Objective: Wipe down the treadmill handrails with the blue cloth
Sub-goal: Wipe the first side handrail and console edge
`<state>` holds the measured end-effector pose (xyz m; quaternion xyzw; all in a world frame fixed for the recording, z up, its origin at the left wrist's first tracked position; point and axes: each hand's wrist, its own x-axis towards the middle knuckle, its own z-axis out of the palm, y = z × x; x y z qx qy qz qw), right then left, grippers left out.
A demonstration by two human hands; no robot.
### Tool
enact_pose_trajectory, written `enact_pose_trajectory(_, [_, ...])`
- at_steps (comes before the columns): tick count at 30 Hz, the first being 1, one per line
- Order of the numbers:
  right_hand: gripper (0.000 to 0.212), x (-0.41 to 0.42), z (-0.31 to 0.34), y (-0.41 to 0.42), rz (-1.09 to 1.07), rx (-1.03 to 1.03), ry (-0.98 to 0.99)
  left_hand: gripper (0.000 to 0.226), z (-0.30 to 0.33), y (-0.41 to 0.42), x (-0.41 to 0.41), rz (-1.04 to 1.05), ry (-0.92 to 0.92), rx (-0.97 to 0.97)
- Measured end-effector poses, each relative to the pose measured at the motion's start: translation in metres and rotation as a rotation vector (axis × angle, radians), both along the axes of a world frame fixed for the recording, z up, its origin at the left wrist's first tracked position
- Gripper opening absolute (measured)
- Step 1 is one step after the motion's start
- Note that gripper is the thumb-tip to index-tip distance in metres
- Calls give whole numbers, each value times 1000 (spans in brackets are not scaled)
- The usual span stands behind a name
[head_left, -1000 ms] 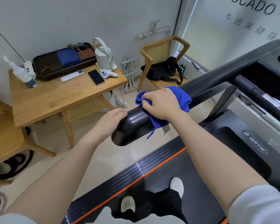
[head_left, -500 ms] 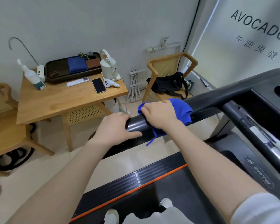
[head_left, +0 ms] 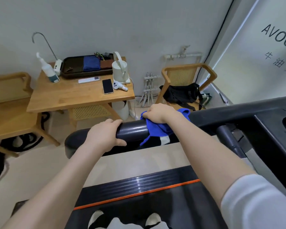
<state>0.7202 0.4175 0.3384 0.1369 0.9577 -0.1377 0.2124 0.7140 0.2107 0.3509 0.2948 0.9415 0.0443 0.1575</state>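
Note:
The black treadmill handrail (head_left: 132, 130) runs across the middle of the view, from its rounded end at the left up to the console at the right. My left hand (head_left: 104, 136) is closed around the rail near its end. My right hand (head_left: 158, 114) presses the blue cloth (head_left: 157, 129) onto the rail just right of the left hand. The cloth wraps over the rail and a corner hangs below it.
A wooden table (head_left: 68, 98) stands behind the rail with a spray bottle (head_left: 48, 71), a tray (head_left: 73, 71) holding a second blue cloth, a kettle, a remote and a phone (head_left: 107, 86). A chair with a black bag (head_left: 182, 95) is at right. The treadmill belt (head_left: 139, 212) lies below.
My left hand has gone from touching the rail's end to gripping around it. The right hand and cloth stay on the rail. The view has tilted up and shifted.

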Motion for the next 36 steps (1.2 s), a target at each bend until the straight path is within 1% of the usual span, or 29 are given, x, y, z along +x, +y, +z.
enact_pose_trajectory(3, [39, -5, 7, 10, -25, -16, -129, 75, -3, -5, 7, 27, 29, 57])
enact_pose_trajectory(5, [40, -2, 8, 3, -20, 39, -119, 75, -3, -5, 9, 52, 19, 73])
enact_pose_trajectory(7, [37, 10, 7, -10, -14, 128, 18, 75, -1, -4, 8, 68, -1, 78])
enact_pose_trajectory(10, [32, 38, -7, -35, 34, 315, 403, 73, 0, -2, 5, 65, 2, 66])
enact_pose_trajectory(12, [31, 53, -23, -56, -32, 339, 632, 73, 0, 1, 2, 61, -3, 23])
enact_pose_trajectory(14, [30, 67, -40, -71, 0, 312, 767, 75, 0, 6, 0, 51, -14, -53])
enact_pose_trajectory(17, [32, 78, -54, -63, 177, 314, 875, 77, 2, 13, -4, 18, 14, -135])
enact_pose_trajectory(19, [33, 77, -45, -45, 223, 303, 864, 87, 3, 16, -6, -78, 6, -109])
enact_pose_trajectory(21, [33, 73, -32, -22, 145, 321, 816, 98, 4, 19, -3, -160, -101, -23])
enact_pose_trajectory(22, [33, 70, -24, -12, 82, 325, 773, 98, 3, 19, -2, -182, -116, 2])
enact_pose_trajectory(26, [29, 58, -14, 9, -164, 357, 563, 78, -1, 14, -7, -195, -60, 88])
enact_pose_trajectory(28, [28, 50, -12, 4, -283, 397, 529, 74, -3, 11, -8, -219, -59, 120])
enact_pose_trajectory(29, [27, 49, -11, -2, -331, 416, 552, 73, -5, 10, -9, -234, -51, 128])
enact_pose_trajectory(31, [27, 52, -18, -19, -370, 438, 709, 73, -7, 9, -11, -254, -28, 148])
enact_pose_trajectory(33, [27, 60, -31, -51, -372, 402, 846, 70, -8, 9, -13, -261, -2, 159])
enact_pose_trajectory(36, [34, 71, -55, -102, -265, 311, 817, 61, -9, 9, -10, -253, 18, 127])
